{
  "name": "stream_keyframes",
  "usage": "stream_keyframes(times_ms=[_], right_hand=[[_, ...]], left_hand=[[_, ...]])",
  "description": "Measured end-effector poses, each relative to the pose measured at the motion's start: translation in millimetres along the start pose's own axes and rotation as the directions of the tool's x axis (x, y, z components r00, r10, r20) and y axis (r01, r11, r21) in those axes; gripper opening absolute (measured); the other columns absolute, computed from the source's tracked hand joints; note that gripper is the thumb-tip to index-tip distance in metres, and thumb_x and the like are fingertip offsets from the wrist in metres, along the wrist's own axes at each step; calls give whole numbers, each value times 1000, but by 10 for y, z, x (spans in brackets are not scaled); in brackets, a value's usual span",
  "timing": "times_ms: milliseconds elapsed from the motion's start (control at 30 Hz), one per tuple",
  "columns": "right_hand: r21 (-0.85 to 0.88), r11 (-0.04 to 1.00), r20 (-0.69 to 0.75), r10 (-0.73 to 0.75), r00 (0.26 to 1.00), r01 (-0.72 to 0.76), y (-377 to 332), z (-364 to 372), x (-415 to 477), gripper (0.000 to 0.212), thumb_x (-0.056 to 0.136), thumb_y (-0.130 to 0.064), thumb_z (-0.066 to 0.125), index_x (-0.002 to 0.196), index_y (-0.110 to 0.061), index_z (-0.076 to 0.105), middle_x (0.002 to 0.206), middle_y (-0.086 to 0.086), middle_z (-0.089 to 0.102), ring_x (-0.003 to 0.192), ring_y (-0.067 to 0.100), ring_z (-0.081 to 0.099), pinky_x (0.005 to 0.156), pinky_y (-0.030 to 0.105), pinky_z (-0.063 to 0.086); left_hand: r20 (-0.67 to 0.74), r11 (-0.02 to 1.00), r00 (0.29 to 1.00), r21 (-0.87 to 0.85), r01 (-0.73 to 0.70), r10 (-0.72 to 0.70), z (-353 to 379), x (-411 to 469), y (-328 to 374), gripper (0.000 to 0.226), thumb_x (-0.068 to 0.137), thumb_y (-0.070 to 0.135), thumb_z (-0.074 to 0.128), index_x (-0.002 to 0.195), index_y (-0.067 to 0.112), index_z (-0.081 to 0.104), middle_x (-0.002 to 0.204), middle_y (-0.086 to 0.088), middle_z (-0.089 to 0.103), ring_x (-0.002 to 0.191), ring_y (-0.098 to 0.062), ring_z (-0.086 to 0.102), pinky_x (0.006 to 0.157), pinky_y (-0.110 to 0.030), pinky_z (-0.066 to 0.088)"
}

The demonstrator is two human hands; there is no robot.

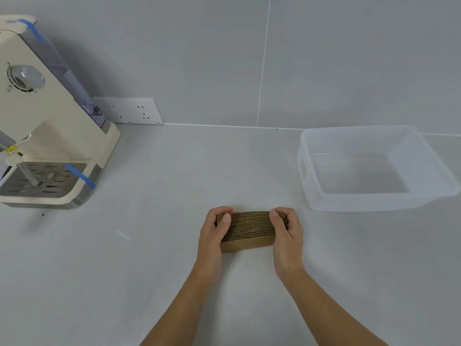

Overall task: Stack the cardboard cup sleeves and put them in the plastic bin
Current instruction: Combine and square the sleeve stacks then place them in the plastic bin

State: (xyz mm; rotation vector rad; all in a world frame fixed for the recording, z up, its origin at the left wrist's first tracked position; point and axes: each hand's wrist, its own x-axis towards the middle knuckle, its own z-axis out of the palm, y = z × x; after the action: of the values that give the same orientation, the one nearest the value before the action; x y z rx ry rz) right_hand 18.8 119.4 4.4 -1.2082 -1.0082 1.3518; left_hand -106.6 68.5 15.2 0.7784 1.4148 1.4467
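A stack of brown corrugated cardboard cup sleeves (249, 229) stands on edge on the grey counter, low in the middle of the view. My left hand (214, 236) grips its left end and my right hand (287, 236) grips its right end, thumbs on the near face and fingers curled over the top. The sleeves are pressed flat together between both hands. The translucent plastic bin (309, 193) sits to the right and a little farther back, apart from the stack, with nothing inside it.
A cream coffee machine (50, 136) with blue tape strips and a metal drip tray stands at the far left. A white double wall socket (129, 111) is fixed low on the grey tiled wall behind the counter.
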Motion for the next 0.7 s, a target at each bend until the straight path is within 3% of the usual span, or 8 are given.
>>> stream_keyframes(times_ms=[133, 200, 300, 400, 500, 600, 700], right_hand=[[-28, 1000, 19, 5, 1000, -4, -9, -10, 9, 13, 89, -15, 53, 78, -20, 57, 75, -7, 55, 65, -6, 50, 59, 5, 40], [-38, 999, 28, 9, 1000, -8, -10, -17, 8, 13, 90, -15, 52, 79, -19, 57, 75, -7, 54, 65, -6, 50, 59, 5, 39], [-59, 998, 47, 10, 999, -7, -16, -34, 13, 14, 90, -15, 52, 79, -20, 57, 75, -7, 54, 65, -7, 49, 59, 4, 39], [-74, 997, 90, 14, 996, -8, -29, -69, 27, 12, 90, -17, 54, 79, -21, 59, 75, -9, 56, 66, -7, 51, 61, 5, 40], [-59, 998, 182, 38, 983, -27, -79, -145, 69, 5, 85, -24, 60, 82, -23, 64, 77, -13, 60, 72, -4, 54, 64, 7, 43], [-29, 994, 362, 113, 925, -110, -132, -315, 137, 28, 74, -33, 63, 100, -27, 63, 95, -11, 62, 88, 1, 57, 73, 13, 46], [-155, 976, 528, 213, 822, -154, -205, -534, 203, 62, 64, -31, 73, 121, -35, 49, 120, -9, 57, 108, 5, 57, 81, 21, 49]], left_hand=[[253, 987, 967, 161, -16, -26, -289, -6, 40, 68, 60, 39, 73, 121, 26, 48, 110, 6, 57, 101, -5, 57, 83, -20, 47], [334, 957, 941, 285, -49, -51, -389, 3, 55, 73, 58, 30, 80, 123, 30, 45, 115, 8, 57, 107, -5, 56, 86, -19, 46], [295, 908, 953, 413, -64, -66, -433, 31, 43, 61, 64, 21, 82, 114, 33, 50, 111, 7, 60, 104, -8, 58, 88, -23, 47], [264, 910, 964, 408, -79, -35, -428, 54, 30, 46, 70, 14, 79, 106, 31, 55, 98, 16, 64, 94, -5, 60, 80, -14, 45], [255, 915, 967, 394, -86, -19, -429, 63, 19, 43, 71, 13, 78, 106, 29, 56, 99, 15, 65, 94, -4, 61, 79, -12, 45], [265, 920, 964, 381, -90, -15, -428, 68, 14, 43, 72, 11, 77, 107, 26, 56, 100, 14, 65, 95, -5, 61, 80, -12, 46], [267, 924, 963, 371, -90, -14, -423, 65, 9, 43, 72, 9, 77, 107, 25, 56, 98, 16, 65, 95, -4, 61, 79, -12, 45]])
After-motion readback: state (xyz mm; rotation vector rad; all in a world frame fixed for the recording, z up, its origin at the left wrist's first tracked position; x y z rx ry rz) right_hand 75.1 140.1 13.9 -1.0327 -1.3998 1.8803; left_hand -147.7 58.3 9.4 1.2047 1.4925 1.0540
